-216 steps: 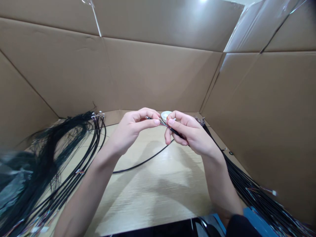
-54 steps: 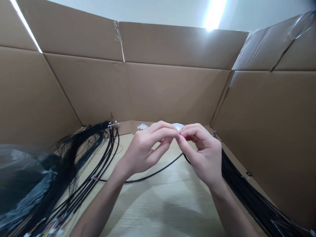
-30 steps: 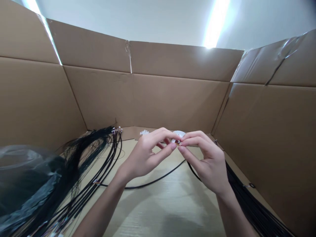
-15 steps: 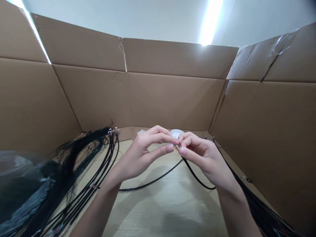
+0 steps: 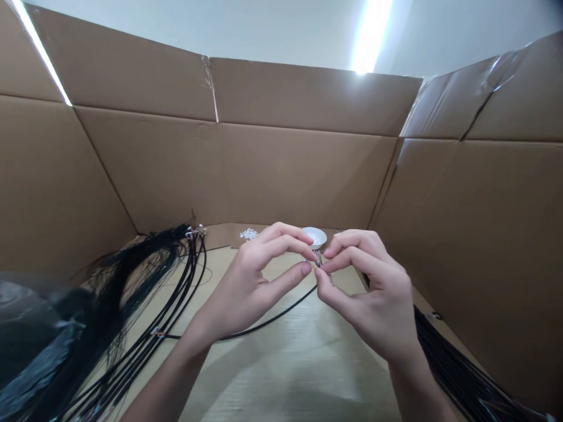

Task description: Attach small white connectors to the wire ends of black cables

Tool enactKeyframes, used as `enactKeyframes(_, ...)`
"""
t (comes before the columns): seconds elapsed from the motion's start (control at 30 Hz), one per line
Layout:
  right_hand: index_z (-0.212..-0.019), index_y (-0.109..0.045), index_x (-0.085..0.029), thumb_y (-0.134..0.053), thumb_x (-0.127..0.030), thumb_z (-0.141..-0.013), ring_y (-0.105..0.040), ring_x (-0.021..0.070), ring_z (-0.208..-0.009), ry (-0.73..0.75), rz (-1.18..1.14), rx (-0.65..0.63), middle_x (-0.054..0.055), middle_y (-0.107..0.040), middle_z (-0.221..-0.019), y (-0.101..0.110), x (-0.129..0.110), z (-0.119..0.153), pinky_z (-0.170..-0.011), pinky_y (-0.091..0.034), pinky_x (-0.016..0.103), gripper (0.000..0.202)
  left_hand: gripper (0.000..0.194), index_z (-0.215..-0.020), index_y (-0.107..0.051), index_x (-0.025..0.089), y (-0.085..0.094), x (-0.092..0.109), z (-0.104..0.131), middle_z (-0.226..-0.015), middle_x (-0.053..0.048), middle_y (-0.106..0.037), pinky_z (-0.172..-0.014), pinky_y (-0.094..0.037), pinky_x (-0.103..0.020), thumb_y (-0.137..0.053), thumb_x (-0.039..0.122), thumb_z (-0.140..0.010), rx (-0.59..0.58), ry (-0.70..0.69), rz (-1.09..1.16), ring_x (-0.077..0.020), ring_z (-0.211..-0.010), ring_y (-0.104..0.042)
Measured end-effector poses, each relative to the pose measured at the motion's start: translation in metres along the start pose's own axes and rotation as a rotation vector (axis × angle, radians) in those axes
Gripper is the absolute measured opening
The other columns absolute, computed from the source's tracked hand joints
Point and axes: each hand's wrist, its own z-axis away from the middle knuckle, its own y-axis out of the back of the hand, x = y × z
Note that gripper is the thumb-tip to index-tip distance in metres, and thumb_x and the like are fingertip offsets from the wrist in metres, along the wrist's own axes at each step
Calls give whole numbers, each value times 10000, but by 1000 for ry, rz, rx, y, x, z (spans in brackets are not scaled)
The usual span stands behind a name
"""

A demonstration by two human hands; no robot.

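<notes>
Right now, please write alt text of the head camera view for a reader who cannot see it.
The left hand and right hand pinch thin wires above a pale table, with a black cable below. Beyond are a white bowl and small white pieces; black cables lie on both sides, inside cardboard walls.

The right hand has uncurled its fingers since a moment ago

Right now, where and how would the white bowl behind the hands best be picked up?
Probably pinch the white bowl by its right-hand rim, coming from above: it sits upright, rim exposed there, while fingers of the left hand overlap its left edge in this view.
</notes>
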Motion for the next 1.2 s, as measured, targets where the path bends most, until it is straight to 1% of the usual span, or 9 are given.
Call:
enactKeyframes(0.17, -808, -644, -204, -713, -5, -879, -611, 223, -980, 138, 153, 47, 23, -688, -880, -1, -3, -1, -906, -529, 389, 222, 76, -1028, -777, 242, 1, 0, 0, -1166, -2, -712, -1020, -499, -266, -733, 195, -988, -12, -8, -14, -145, -1124, -680)
enactKeyframes(0.43, -820, -643, -199, -693, 10, -907, -597, 230, -999, 162, 208, 43, 31, -705, -873, -5, -7, 1, -945, -523, 400, 232, 76, -952, -761, 228, -5, -2, -2, -1101, 15, -741, -985, -498, -267, -725, 171, -987, 49, -33, -42, -136, -1063, -687)
enactKeyframes(0.53, -832, -680, -217, -716, -24, -903, -608, 218, -1027, 43, 58, -14, 12, -713, -908, -3, -4, 0, -955, -509, 388, 210, 100, -950, -744, 234, -4, -3, -1, -1117, 28, -737, -993, -492, -253, -702, 161, -1004, 30, -11, -12, -126, -1085, -679)
enactKeyframes(0.67, -863, -757, -265, -786, -199, -932, -647, 233, -1141, -330, -336, -233, 3, -731, -1089, 3, 5, -5, -1047, -483, 431, 100, 106, -984, -738, 249, -1, 0, 1, -1149, 37, -725, -1018, -480, -236, -678, 174, -1031, -5, 9, 21, -115, -1123, -663)
enactKeyframes(0.77, -889, -790, -271, -787, -287, -957, -635, 265, -1233, -506, -628, -370, 25, -719, -1212, 5, 12, -9, -1141, -430, 488, 69, 122, -987, -738, 249, 1, 2, 1, -1168, 30, -722, -1020, -481, -230, -664, 167, -1039, -11, 14, 48, -116, -1136, -656)
enactKeyframes(0.83, -882, -797, -266, -784, -286, -960, -621, 270, -1255, -555, -772, -409, 36, -709, -1226, 4, 16, -11, -1157, -418, 487, 81, 137, -983, -740, 248, 1, 2, 1, -1166, 23, -723, -1000, -490, -231, -652, 163, -1044, -12, 14, 70, -119, -1124, -660)
enactKeyframes(0.93, -834, -791, -264, -797, -275, -945, -607, 270, -1261, -585, -881, -395, 40, -701, -1185, 0, 19, -11, -1153, -417, 468, 112, 114, -978, -749, 254, 2, 4, 0, -1148, 21, -731, -981, -499, -247, -679, 183, -1032, 4, 6, 65, -131, -1103, -673)
enactKeyframes(1.1, -774, -778, -266, -840, -297, -906, -534, 305, -1349, -600, -862, -309, 48, -649, -1164, -3, 24, -7, -1221, -328, 508, 149, 27, -1001, -702, 269, 2, 9, 3, -1153, 34, -730, -1018, -474, -301, -723, 286, -1009, 126, 92, -50, -156, -1106, -673)
enactKeyframes(1.2, -761, -777, -271, -845, -306, -903, -532, 317, -1341, -580, -830, -295, 50, -637, -1158, -2, 26, -6, -1218, -318, 533, 162, 164, -872, -697, 253, 1, 12, 4, -1162, 29, -734, -1061, -453, -355, -702, 340, -1011, 106, 188, -78, -185, -1128, -666)
